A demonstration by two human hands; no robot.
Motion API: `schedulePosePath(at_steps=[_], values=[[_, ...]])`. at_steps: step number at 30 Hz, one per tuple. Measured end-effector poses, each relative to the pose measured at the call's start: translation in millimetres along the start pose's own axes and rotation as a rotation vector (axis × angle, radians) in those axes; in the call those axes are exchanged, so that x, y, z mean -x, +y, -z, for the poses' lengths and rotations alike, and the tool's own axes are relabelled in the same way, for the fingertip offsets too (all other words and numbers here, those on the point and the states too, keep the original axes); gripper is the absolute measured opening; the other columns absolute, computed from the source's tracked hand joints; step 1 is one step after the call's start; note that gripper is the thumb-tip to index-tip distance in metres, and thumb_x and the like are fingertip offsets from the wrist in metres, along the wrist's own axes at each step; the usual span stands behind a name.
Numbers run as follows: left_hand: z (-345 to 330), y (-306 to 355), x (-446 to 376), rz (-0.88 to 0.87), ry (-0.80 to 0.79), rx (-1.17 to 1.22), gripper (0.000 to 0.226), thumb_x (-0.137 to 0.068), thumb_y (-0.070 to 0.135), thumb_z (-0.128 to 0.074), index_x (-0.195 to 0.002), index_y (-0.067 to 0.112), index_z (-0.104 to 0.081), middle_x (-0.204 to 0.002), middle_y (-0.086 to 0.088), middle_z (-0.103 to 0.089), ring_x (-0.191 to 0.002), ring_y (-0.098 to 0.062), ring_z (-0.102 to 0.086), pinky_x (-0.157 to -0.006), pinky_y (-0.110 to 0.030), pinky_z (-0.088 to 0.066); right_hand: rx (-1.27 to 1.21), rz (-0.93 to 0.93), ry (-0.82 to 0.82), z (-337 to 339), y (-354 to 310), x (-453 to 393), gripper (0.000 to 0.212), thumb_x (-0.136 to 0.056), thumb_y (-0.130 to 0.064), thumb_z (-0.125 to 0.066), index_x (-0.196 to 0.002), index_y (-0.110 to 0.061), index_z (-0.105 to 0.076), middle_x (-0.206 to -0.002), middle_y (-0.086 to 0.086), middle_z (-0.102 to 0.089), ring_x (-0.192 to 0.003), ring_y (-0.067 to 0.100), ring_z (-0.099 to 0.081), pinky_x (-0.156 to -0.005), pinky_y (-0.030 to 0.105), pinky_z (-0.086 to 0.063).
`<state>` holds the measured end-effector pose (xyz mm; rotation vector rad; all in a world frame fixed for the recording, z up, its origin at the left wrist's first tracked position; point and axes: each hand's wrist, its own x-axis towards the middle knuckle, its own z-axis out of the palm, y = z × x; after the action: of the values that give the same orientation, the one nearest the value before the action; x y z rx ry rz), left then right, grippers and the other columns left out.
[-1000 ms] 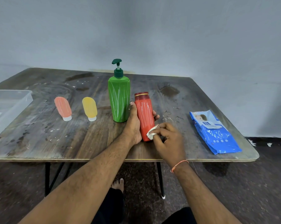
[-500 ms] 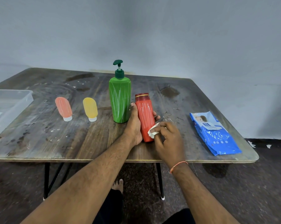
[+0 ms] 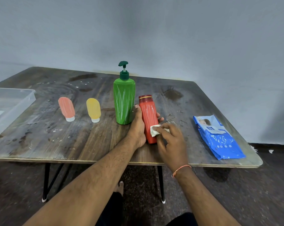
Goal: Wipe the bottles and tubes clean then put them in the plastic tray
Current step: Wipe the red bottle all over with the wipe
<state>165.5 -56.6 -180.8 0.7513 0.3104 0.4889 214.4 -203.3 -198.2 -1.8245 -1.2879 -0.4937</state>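
A red bottle with a dark red cap stands on the wooden table, streaked with white. My left hand grips it from the left, fingertips showing past its right side. My right hand pinches a small white wipe and presses it against the bottle's lower front. Just left stands a tall green pump bottle, also streaked. Farther left a yellow tube and a pink tube stand on their caps. The clear plastic tray sits at the table's left edge.
A blue pack of wet wipes lies near the table's right front corner. The tabletop is stained and speckled. A grey wall rises behind the table. My bare foot shows under the table between its black legs.
My right hand with the wipe has slid a little up the red bottle's lower front. My left hand keeps its grip on the bottle.
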Motion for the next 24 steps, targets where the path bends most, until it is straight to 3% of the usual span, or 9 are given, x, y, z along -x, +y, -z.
schedulePosePath(at_steps=[3, 7, 15, 21, 24], values=[[4.3, -0.5, -2.9, -0.004, -0.011, -0.032, 0.096, -0.092, 0.087, -0.024, -0.103, 0.005, -0.073, -0.102, -0.017, -0.073, -0.096, -0.028, -0.071, -0.108, -0.053, -0.05, 0.028, 0.07, -0.086, 3.0, -1.6, -1.1, 0.039, -0.091, -0.005, -0.075, -0.124, -0.025, -0.077, -0.124, -0.004, -0.062, -0.113, 0.019, -0.058, -0.096, 0.025, -0.044], [4.4, 0.0, -1.9, -0.036, 0.006, -0.084, 0.093, -0.091, 0.086, -0.025, -0.099, 0.01, -0.078, -0.103, -0.015, -0.074, -0.094, -0.026, -0.07, -0.089, -0.042, -0.054, 0.098, 0.153, -0.147, 6.5, -1.4, 2.5, 0.032, -0.089, -0.007, -0.074, -0.115, -0.025, -0.079, -0.12, -0.005, -0.064, -0.106, 0.022, -0.058, -0.088, 0.035, -0.051], [-2.1, 5.9, 3.7, 0.029, -0.003, -0.026, 0.091, -0.097, 0.081, -0.024, -0.093, 0.007, -0.076, -0.091, -0.011, -0.074, -0.088, -0.024, -0.07, -0.092, -0.04, -0.056, 0.272, 0.239, -0.087, -5.5, -10.6, -12.7, 0.029, -0.096, -0.017, -0.059, -0.117, -0.023, -0.078, -0.117, 0.003, -0.066, -0.095, 0.028, -0.06, -0.079, 0.037, -0.054], [1.1, 5.9, 1.6, 0.054, 0.022, -0.036, 0.092, -0.096, 0.082, -0.024, -0.106, 0.005, -0.074, -0.099, -0.013, -0.074, -0.092, -0.024, -0.069, -0.091, -0.039, -0.054, 0.321, 0.427, -0.268, 14.1, -5.2, -15.5, 0.027, -0.096, -0.019, -0.058, -0.11, -0.025, -0.079, -0.116, 0.002, -0.065, -0.095, 0.027, -0.059, -0.079, 0.04, -0.054], [0.9, 3.6, 0.8, 0.065, 0.009, -0.032, 0.093, -0.096, 0.083, -0.024, -0.112, 0.005, -0.072, -0.104, -0.014, -0.073, -0.094, -0.024, -0.071, -0.092, -0.039, -0.057, 0.314, 0.397, -0.268, 20.0, 1.6, -20.0, 0.026, -0.097, -0.022, -0.057, -0.111, -0.027, -0.079, -0.115, 0.001, -0.066, -0.096, 0.028, -0.06, -0.078, 0.043, -0.056]])
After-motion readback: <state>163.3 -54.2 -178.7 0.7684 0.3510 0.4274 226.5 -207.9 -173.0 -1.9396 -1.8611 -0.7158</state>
